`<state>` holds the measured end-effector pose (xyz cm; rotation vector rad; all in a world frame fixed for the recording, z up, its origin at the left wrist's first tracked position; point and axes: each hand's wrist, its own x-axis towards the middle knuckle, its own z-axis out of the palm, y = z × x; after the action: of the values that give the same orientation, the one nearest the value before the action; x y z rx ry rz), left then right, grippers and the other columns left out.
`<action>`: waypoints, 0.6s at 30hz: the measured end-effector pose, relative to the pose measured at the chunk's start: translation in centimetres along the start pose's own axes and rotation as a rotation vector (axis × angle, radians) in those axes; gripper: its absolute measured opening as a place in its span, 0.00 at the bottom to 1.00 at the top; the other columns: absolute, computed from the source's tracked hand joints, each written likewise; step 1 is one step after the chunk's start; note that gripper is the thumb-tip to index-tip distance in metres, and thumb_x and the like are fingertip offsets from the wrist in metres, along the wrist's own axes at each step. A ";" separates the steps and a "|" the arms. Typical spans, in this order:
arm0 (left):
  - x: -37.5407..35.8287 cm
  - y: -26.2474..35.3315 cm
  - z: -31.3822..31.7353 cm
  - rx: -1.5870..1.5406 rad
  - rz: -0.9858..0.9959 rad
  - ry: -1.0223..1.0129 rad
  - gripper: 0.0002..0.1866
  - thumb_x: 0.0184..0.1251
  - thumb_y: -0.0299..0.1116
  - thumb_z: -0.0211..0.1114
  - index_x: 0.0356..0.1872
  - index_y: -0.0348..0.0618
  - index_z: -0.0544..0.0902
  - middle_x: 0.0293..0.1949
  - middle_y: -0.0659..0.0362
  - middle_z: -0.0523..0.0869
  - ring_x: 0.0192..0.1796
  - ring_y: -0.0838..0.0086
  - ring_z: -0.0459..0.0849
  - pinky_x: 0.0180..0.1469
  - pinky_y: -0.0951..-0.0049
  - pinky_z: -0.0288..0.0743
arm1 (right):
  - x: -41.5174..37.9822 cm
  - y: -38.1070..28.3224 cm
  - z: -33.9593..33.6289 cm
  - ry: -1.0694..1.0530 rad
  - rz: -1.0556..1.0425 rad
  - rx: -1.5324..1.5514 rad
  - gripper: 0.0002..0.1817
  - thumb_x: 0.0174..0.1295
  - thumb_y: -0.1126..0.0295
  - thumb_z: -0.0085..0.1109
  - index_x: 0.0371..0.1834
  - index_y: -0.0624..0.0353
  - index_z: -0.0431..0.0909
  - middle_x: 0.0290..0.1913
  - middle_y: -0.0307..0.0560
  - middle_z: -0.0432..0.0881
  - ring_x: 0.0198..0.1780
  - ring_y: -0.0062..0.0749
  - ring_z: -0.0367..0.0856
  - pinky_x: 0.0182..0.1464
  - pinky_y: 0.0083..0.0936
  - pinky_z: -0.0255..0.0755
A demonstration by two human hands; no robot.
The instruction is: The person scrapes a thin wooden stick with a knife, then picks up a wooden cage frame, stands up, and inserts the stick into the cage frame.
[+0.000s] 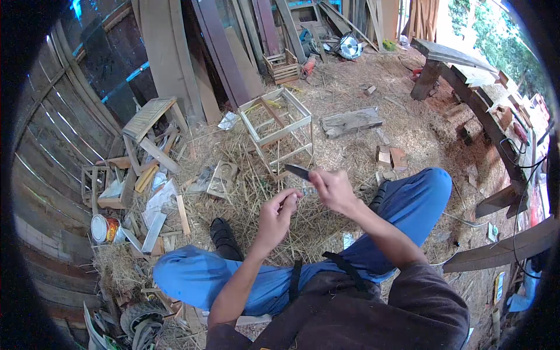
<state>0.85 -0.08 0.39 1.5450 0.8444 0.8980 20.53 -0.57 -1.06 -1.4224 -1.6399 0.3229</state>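
Note:
My right hand (334, 190) is closed round a knife, its handle hidden in my fist. The dark knife blade (298, 171) sticks out to the left, above my other hand. My left hand (278, 214) is closed in a pinch just below and left of the blade. A small, pale, shiny bit (308, 191) shows by its fingertips, too small to name. Both hands are in the air over the straw, between my knees. Beyond them a light wooden frame (286, 137) with thin legs stands on the floor.
A slatted wooden stool (150, 116) and a paint can (105, 228) stand at the left. Boards (219, 52) lean on the back wall, near a circular saw (350, 46). A plank (352, 122) lies on the straw. A heavy wooden bench (490, 116) runs along the right.

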 end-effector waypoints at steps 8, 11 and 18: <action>0.0 -0.3 0.2 -0.049 0.012 -0.009 0.14 0.78 0.39 0.57 0.46 0.38 0.83 0.26 0.71 0.73 0.26 0.89 0.65 0.29 0.83 0.60 | 0.3 0.4 0.2 0.005 -0.052 -0.078 0.17 0.76 0.60 0.43 0.41 0.55 0.83 0.22 0.57 0.79 0.22 0.47 0.82 0.25 0.40 0.75; 0.1 0.2 0.3 -0.071 -0.027 -0.013 0.13 0.78 0.39 0.56 0.45 0.39 0.82 0.25 0.71 0.72 0.25 0.90 0.63 0.26 0.84 0.57 | -0.1 -0.3 0.0 0.007 -0.076 -0.057 0.14 0.74 0.63 0.46 0.42 0.54 0.83 0.22 0.58 0.79 0.20 0.49 0.80 0.24 0.42 0.74; 0.5 -1.0 0.0 -0.076 -0.001 0.004 0.12 0.78 0.38 0.56 0.46 0.41 0.81 0.25 0.72 0.72 0.22 0.91 0.61 0.23 0.85 0.53 | 0.0 -0.9 0.3 -0.048 -0.035 -0.053 0.13 0.74 0.63 0.47 0.40 0.56 0.81 0.21 0.59 0.78 0.21 0.51 0.81 0.23 0.43 0.71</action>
<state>1.03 0.54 -0.53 1.4773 0.8051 0.9222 19.74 -0.71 -0.55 -1.4330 -1.7218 0.2979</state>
